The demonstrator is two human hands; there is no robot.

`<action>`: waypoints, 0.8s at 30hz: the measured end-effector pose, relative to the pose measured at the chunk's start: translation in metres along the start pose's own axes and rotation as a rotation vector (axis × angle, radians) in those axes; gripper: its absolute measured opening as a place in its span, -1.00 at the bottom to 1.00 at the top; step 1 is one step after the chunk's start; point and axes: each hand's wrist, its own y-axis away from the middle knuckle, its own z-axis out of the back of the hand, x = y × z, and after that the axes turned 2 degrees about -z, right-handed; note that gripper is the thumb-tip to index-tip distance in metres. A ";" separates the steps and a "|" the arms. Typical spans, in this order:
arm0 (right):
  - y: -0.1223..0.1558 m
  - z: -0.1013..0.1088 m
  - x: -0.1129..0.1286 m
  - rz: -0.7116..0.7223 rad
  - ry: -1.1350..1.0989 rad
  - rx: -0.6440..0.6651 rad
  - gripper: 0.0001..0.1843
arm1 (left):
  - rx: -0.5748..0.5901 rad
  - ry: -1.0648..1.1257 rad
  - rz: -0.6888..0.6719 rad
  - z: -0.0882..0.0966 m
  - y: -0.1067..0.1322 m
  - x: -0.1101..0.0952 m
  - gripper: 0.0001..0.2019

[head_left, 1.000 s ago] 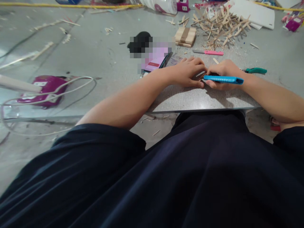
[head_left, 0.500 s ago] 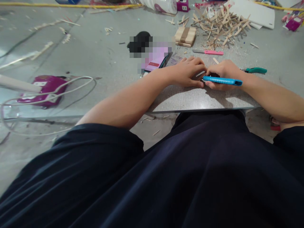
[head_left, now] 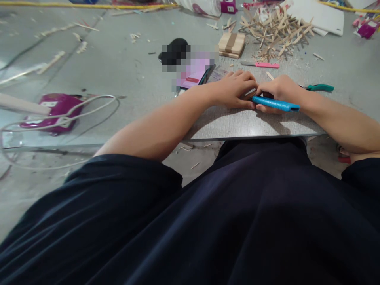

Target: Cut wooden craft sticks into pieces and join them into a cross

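My right hand [head_left: 279,89] is closed around a blue utility knife [head_left: 276,104], its tip pointing left at a small wooden stick [head_left: 250,94]. My left hand [head_left: 236,89] presses down on that stick with curled fingers, pinning it to the grey board [head_left: 237,122]. The two hands touch at the fingertips. Most of the stick is hidden under the fingers.
A pink knife [head_left: 261,65], green pliers [head_left: 319,88], a block of stacked sticks [head_left: 232,44] and a heap of loose sticks [head_left: 276,29] lie beyond the hands. A purple glue gun [head_left: 55,111] with a white cord lies at left on the floor.
The blue knife has tilted slightly, its rear end dropping and shifting left. Both hands stay in place on the stick.
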 end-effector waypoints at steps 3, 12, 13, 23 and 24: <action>-0.001 -0.003 -0.003 0.027 0.009 -0.011 -0.45 | -0.008 -0.005 0.000 -0.002 -0.001 0.001 -0.31; 0.000 -0.006 -0.004 0.034 0.031 -0.012 -0.42 | -0.021 0.010 -0.023 -0.003 0.000 0.005 -0.35; 0.000 -0.005 -0.003 0.036 0.038 -0.011 -0.42 | -0.024 0.009 -0.024 -0.004 0.000 0.005 -0.36; 0.000 0.000 0.002 0.017 0.024 0.013 -0.46 | -0.022 -0.015 -0.009 -0.006 -0.003 0.006 -0.36; 0.000 0.000 0.002 0.014 0.026 0.017 -0.45 | -0.022 -0.016 -0.009 -0.007 -0.003 0.007 -0.36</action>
